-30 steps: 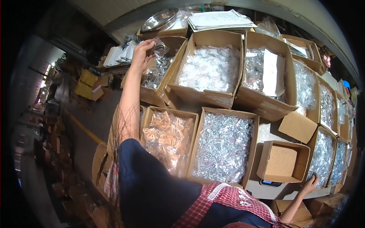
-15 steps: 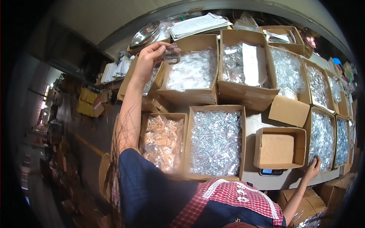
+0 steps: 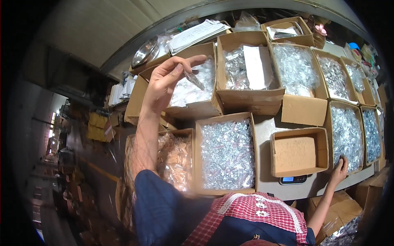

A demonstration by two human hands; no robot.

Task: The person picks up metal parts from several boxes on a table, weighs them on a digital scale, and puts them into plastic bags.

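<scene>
My left hand (image 3: 166,80) is raised over a cardboard box of clear bags with whitish contents (image 3: 193,91) at the back left. Thumb and fingers pinch a small clear plastic bag (image 3: 194,80); the dark metal hook in it showed better a moment ago. At the right, my right hand (image 3: 340,170) is at the near edge of a box of clear bags with silvery metal parts (image 3: 347,131). Its fingers are closed against the bags, and what they hold, if anything, is too small to make out.
An open cardboard box (image 3: 295,156) rests on a small digital scale (image 3: 293,179). Left of it are a box of bagged silver hardware (image 3: 227,153) and one of bagged orange-brown pieces (image 3: 176,160). Behind stand more part boxes, a paper stack (image 3: 199,36) and a metal bowl (image 3: 145,51).
My left hand has come slightly nearer and turned, so the bag now hangs toward the right with the forefinger stretched out. The right hand stays at the same box.
</scene>
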